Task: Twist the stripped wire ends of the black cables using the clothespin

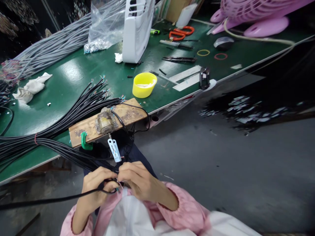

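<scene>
My left hand (97, 188) is closed around a black cable (56, 198) close to its end, low in front of my body. Thin coloured wires (119, 185) fan out of that end between my hands. My right hand (137, 180) meets the left one, its fingers pinched at these wires; the fingertips partly hide them. Just above my hands hangs a light-blue clip (114, 150) from a small motor-like part (106, 121) fixed on a wooden board (133, 113). A bundle of black cables (66, 119) with stripped ends lies left of the board.
A green clamp (85, 141) grips the board at the edge of the green table (103, 78). Behind it stand a yellow cup (144, 88) and a white plastic housing (135, 36). Orange-handled scissors (177, 34), grey cables (56, 42) and a pink fan (261, 14) are farther back.
</scene>
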### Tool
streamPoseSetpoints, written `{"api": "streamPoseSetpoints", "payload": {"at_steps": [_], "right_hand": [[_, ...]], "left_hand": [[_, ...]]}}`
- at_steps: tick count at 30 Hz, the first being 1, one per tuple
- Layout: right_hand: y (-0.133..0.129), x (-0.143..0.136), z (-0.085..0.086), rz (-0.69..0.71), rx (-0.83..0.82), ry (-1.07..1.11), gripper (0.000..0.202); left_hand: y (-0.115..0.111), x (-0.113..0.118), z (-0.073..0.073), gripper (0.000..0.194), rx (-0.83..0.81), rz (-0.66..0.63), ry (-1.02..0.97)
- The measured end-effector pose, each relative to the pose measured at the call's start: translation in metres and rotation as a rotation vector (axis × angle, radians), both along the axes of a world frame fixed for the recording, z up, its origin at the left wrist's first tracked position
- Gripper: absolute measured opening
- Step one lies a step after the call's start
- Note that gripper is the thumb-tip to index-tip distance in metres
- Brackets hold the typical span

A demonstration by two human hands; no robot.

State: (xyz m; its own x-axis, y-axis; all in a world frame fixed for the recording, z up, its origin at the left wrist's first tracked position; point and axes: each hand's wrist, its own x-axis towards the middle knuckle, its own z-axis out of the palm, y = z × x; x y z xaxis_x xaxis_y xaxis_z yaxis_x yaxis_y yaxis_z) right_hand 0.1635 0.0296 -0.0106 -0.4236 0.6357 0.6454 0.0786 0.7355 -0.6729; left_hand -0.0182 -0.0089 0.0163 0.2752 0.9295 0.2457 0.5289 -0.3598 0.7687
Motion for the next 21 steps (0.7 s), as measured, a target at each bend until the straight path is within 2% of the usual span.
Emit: {"api": "streamPoseSetpoints", "payload": {"at_steps": [4, 7, 9, 13, 17, 21], "right_hand": [[0.005, 0.005, 0.001, 0.052, 0.029, -0.091, 0.025], [0.016, 0.004, -0.004, 0.118, -0.028, -0.049, 0.025], [0.026, 0.001, -0.01, 0.115, -0.168, 0.07, 0.028], [0.046, -0.012, -0.01, 0.104, -0.609, 0.259, 0.041], [0.057, -0.028, 0.002, 0.204, -0.858, 0.335, 0.064], [0.057, -0.037, 0.005, 0.352, -1.123, 0.5, 0.061]], "left_hand": [[0.008, 0.003, 0.01, 0.015, -0.139, -0.077, -0.055], [0.009, 0.003, 0.011, 0.017, -0.195, -0.071, -0.104], [0.009, 0.003, 0.011, 0.018, -0.185, -0.047, -0.141], [0.01, 0.008, 0.009, 0.02, -0.102, 0.038, -0.233], [0.014, 0.015, 0.009, 0.016, -0.047, 0.141, -0.296], [0.018, 0.02, 0.01, 0.015, -0.038, 0.211, -0.313]]}}
